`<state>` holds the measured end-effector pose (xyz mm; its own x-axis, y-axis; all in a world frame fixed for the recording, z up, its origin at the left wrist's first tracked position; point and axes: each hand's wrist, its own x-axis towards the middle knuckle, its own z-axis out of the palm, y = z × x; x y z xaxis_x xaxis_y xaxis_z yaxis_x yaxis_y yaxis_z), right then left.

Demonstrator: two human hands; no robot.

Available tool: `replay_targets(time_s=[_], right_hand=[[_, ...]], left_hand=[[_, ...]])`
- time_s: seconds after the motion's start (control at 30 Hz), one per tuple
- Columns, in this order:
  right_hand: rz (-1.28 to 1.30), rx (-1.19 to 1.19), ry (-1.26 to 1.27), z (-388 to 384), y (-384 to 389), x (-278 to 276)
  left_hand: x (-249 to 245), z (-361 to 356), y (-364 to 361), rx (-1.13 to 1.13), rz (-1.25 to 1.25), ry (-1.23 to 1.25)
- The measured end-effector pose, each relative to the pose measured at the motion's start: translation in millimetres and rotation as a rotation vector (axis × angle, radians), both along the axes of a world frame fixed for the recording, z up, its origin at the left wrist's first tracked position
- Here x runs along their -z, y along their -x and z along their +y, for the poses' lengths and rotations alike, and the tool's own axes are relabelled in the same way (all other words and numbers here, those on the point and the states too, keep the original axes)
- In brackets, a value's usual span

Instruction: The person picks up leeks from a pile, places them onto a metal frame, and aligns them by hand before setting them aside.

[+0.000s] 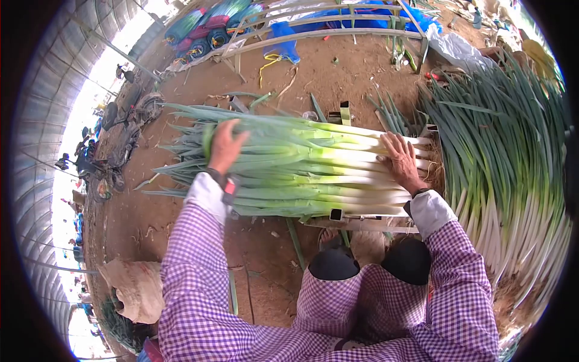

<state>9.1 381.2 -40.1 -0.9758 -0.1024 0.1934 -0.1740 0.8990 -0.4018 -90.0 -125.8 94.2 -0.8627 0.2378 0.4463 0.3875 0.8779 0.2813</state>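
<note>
A wide layer of green onions (301,163) lies across a low metal frame (441,160), white root ends to the right against the frame's upright side, green leaves to the left. My left hand (225,145) is on the leafy part, slightly blurred; a green strip shows beside its fingers, and whether it holds anything is unclear. Near the root ends, my right hand (402,161) lies on the white stalks with its fingers spread.
A large heap of green onions (500,157) fills the right side. Bundled coloured nets (211,30) and a wooden rack (325,41) stand at the back. A beige sack (136,289) is at the lower left. My knees (368,265) are just below the frame.
</note>
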Motion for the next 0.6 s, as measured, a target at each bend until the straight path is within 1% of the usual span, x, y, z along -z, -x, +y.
replay_targets(time_s=[0.07, 0.13, 0.17, 0.2, 0.3, 0.33, 0.4, 0.47, 0.53, 0.6], right_hand=[[-0.010, 0.003, 0.004, 1, 1, -1], [-0.031, 0.008, 0.008, 0, 0, -4], [-0.033, 0.010, 0.010, -1, -1, -4], [-0.034, 0.015, 0.010, -2, -1, -5], [-0.073, 0.022, 0.016, -2, -2, -9], [-0.088, 0.022, 0.011, -3, -3, -12], [-0.094, 0.020, -0.002, -2, -3, -11], [-0.086, 0.021, -0.012, -1, -2, -7], [-0.081, 0.021, 0.007, -1, -2, -7], [-0.069, 0.007, 0.011, -1, -3, -11]], left_hand=[[-23, -53, 17, -0.187, -0.265, -0.218], [-3, -151, 62, -0.322, -0.071, -0.098], [-22, -172, 63, -0.439, -0.227, -0.022], [-42, -175, 61, -0.551, -0.383, 0.055], [-47, -131, 43, -0.559, -0.018, 0.074], [-48, -100, 38, -0.435, 0.027, 0.142], [-45, -15, 17, -0.199, 0.127, 0.267], [-28, 62, -2, 0.080, 0.078, 0.252], [0, 123, -22, 0.143, 0.109, 0.429], [39, 149, -30, 0.148, 0.004, 0.461]])
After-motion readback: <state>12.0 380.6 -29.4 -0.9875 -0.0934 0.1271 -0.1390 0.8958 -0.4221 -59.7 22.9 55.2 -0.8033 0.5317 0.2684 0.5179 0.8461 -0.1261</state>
